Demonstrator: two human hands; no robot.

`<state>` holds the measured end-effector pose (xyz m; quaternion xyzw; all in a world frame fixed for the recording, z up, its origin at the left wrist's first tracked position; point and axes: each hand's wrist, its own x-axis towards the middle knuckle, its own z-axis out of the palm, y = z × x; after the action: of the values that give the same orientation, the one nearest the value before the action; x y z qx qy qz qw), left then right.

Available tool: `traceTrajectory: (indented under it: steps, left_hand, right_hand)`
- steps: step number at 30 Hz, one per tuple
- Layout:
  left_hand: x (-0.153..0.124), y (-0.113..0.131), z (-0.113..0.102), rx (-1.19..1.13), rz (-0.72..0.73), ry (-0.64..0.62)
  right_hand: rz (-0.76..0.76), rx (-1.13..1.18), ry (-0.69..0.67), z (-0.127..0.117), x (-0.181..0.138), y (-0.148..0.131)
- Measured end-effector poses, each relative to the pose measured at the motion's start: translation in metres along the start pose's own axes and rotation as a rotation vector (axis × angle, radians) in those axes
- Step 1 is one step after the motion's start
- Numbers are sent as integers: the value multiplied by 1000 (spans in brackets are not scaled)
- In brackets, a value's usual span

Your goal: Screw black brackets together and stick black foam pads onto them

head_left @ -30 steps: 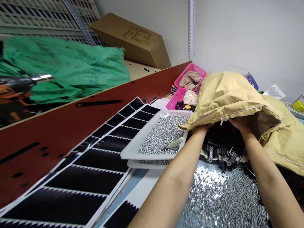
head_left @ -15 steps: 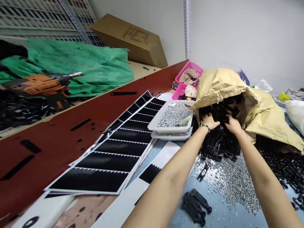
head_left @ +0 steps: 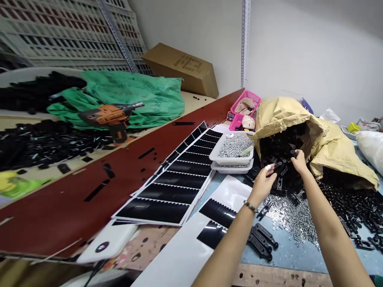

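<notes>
A tan sack (head_left: 284, 109) lies with its mouth towards me, and a heap of black plastic parts (head_left: 281, 173) spills out of it. At the sack's mouth my right hand (head_left: 300, 162) pinches a small black plastic part (head_left: 293, 153) between thumb and fingers. My left hand (head_left: 263, 184) is in front of the heap, to its left, fingers loosely curled and thumb apart, with nothing visible in it. Something white covers one of its fingertips. Several long black plastic arms (head_left: 261, 241) lie together on the blue tabletop (head_left: 287, 259) below my left wrist.
Silver screws (head_left: 305, 223) and small washers are strewn between my forearms. Stacked white trays (head_left: 231, 159) of screws stand left of the sack. Black-printed sheets (head_left: 167, 191) lie along a red board (head_left: 89, 215). An orange-black power drill (head_left: 110, 115) rests beyond it. More black parts (head_left: 353, 207) spread rightward.
Both hands have drawn back from the sack's mouth, the left one farther towards me. A small black part now shows in my right fingers. The view has shifted left.
</notes>
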<state>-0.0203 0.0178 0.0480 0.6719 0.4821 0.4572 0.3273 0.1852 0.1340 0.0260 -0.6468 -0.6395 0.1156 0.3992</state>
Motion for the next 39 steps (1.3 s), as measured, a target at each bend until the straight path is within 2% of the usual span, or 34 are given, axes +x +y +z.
traceTrajectory:
  steps: [3,6,8,11,13,15,17,20,21,22,24,26,29,31,33,37,39]
  left_hand:
    - [0,8,6,-16,15,42]
    - [13,19,4,31,56,15]
    - [26,26,-1,101,104,-50]
    - [45,33,-12,251,156,-238]
    - [50,32,-22,325,126,-328]
    - [45,26,-35,364,71,-359]
    - [31,17,-49,382,24,-369]
    - [-4,2,-60,350,-51,-444]
    - [-16,-3,-59,326,-72,-503]
    - [-27,-8,-55,299,-89,-569]
    - [-42,-17,-42,254,-103,-688]
    - [-49,-24,-28,244,-106,-743]
    - [-46,-30,-16,282,-103,-711]
    - [-45,-32,-13,310,-82,-676]
    - [-49,-32,-13,315,-46,-689]
    - [-68,-33,-12,299,16,-804]
    - [-76,-35,-9,306,31,-838]
  right_hand:
    - [-13,105,-52,-3,-5,-10]
    - [-56,198,-119,-9,-19,-21]
    - [-93,246,-166,-15,-32,-30]
    - [-173,283,-272,-27,-51,-43]
    - [-239,237,-362,-35,-58,-51]
    - [-311,131,-441,-43,-61,-56]
    - [-347,-1,-375,-49,-61,-61]
    - [-326,-194,-83,-60,-69,-65]
    - [-318,-237,-37,-64,-77,-66]
    - [-314,-260,-46,-68,-88,-65]
    - [-288,-264,-151,-76,-118,-58]
    - [-214,-269,-234,-81,-155,-47]
    - [-107,-321,-319,-78,-207,-26]
    - [-67,-363,-341,-74,-228,-12]
    - [-27,-415,-243,-77,-236,5]
    - [105,-557,102,-106,-221,42]
    - [151,-629,142,-118,-207,57]
